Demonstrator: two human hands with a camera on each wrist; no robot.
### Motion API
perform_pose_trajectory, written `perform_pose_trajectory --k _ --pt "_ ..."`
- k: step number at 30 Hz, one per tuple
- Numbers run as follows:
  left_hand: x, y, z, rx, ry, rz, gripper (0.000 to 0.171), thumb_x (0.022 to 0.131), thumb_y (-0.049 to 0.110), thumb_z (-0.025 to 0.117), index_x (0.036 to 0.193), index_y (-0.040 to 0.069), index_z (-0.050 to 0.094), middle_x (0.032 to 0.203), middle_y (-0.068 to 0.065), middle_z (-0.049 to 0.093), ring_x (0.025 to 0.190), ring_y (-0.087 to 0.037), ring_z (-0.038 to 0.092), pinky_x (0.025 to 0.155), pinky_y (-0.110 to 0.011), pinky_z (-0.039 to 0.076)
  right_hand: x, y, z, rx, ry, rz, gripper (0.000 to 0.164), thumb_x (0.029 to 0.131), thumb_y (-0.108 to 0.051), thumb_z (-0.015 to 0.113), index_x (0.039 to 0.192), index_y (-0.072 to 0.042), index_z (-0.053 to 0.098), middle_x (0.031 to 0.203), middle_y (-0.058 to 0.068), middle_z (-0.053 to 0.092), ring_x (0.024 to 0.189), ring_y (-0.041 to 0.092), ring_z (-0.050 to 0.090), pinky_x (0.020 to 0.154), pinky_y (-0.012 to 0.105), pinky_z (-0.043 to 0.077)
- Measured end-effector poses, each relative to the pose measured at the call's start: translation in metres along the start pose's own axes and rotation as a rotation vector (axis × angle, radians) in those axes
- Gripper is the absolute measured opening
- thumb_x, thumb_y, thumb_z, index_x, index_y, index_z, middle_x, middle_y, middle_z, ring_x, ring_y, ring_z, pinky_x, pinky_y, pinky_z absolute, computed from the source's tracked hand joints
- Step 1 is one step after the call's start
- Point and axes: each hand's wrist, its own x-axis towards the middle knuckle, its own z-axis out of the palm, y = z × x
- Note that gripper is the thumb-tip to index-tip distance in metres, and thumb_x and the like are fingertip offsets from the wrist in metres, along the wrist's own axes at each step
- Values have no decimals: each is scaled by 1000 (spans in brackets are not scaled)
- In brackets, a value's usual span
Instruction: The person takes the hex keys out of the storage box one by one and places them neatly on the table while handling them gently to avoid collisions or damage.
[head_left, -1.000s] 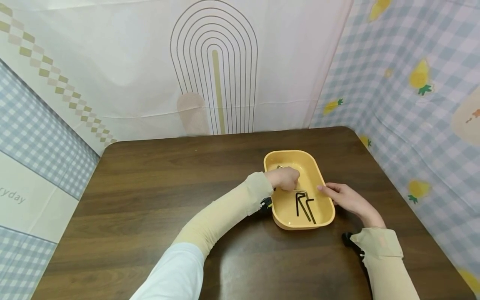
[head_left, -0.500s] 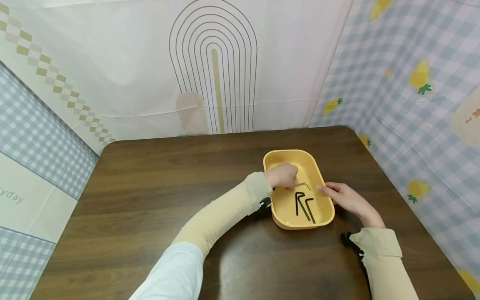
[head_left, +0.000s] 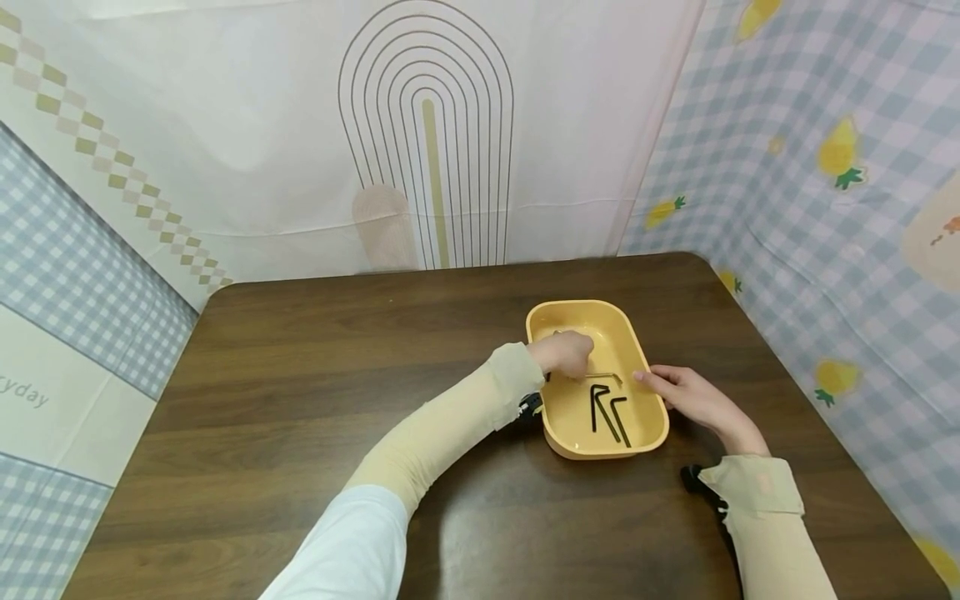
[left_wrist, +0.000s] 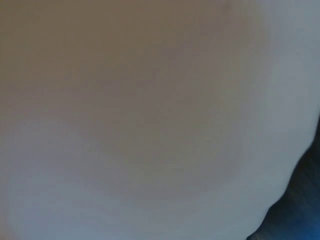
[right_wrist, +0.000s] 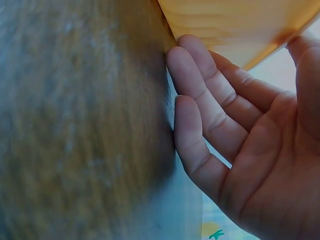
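Observation:
A yellow plastic bin (head_left: 615, 333) stands on the right half of the table. My left hand (head_left: 568, 353) reaches down into it with curled fingers; a brass-coloured hex key (head_left: 603, 375) sticks out from under them, its bent end to the right. The fingertips are hidden from above, and the left wrist view is only blur. Toward the near end of the bin lie several black hex keys (head_left: 620, 421). My right hand (head_left: 693, 396) holds the bin's right side, thumb over the rim. In the right wrist view, its fingers (right_wrist: 187, 70) lie along the outer wall, close to the tabletop.
The dark wood table (head_left: 337, 375) carries the bin near its right side. A patterned white cloth (head_left: 285, 125) hangs behind the far edge, and a blue checked cloth (head_left: 810, 250) along the right.
The brass-coloured hex key has shifted and turned under my left hand, now nearly level and separate from the black keys. The left hand moved slightly left; the right hand and bin stayed.

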Motion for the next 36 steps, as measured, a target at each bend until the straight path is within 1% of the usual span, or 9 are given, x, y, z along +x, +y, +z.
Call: perform_pose_trajectory --k 4,9,13,16,19,23,26,31,36 --pt "-1 0 0 -10 -4 10 21 97 5 56 81 12 44 74 -1 38 64 -13 37 58 -23 32 0 0 0 -5 3 0 62 104 -49 50 137 3 54 108 11 68 92 20 62 78 30 53" --pt "-1 -3 0 -20 -2 16 23 97 6 55 80 12 42 74 -1 37 66 -14 37 58 -22 32 -1 -1 -1 -5 1 6 65 104 -50 49 140 4 51 112 12 68 94 20 63 80 31 53" --pt "-1 -5 -1 -50 8 18 25 99 9 53 78 13 41 73 -1 36 64 -13 36 57 -22 32 -1 -1 -1 -3 2 10 66 104 -50 50 140 5 51 113 13 68 95 20 64 80 31 53" --pt "0 -6 -2 -68 17 27 27 99 9 54 76 12 40 72 0 34 63 -13 34 56 -22 32 -1 -1 -1 -3 4 11 67 104 -51 50 141 5 50 114 13 68 95 19 64 80 31 53" --pt "-1 -7 -5 -83 11 29 30 99 9 55 74 13 39 69 0 34 60 -12 34 54 -22 32 -1 0 -1 2 1 9 66 104 -50 49 140 5 50 113 12 68 95 19 64 80 31 53" --pt "-2 -7 -8 -117 -14 10 35 99 10 57 68 13 41 62 0 38 52 -12 35 49 -22 34 1 0 -2 7 6 8 62 104 -51 50 135 3 55 109 11 68 93 20 63 79 30 53" --pt "-2 -7 -8 -140 -23 2 42 99 9 57 62 14 39 55 1 38 46 -11 34 45 -23 33 2 0 -2 8 10 9 61 104 -51 50 134 2 56 108 11 68 92 20 63 79 30 52" --pt "0 -10 -6 -178 -13 1 50 98 10 60 55 16 36 50 2 33 43 -10 32 43 -23 34 1 0 -1 13 6 20 65 104 -52 50 138 3 53 110 12 68 93 20 63 79 31 53" --pt "2 -12 -4 -171 17 21 51 98 9 61 53 16 37 50 3 32 44 -9 27 44 -22 28 0 1 1 14 8 29 66 103 -53 50 138 3 53 109 11 67 92 19 63 79 31 52"
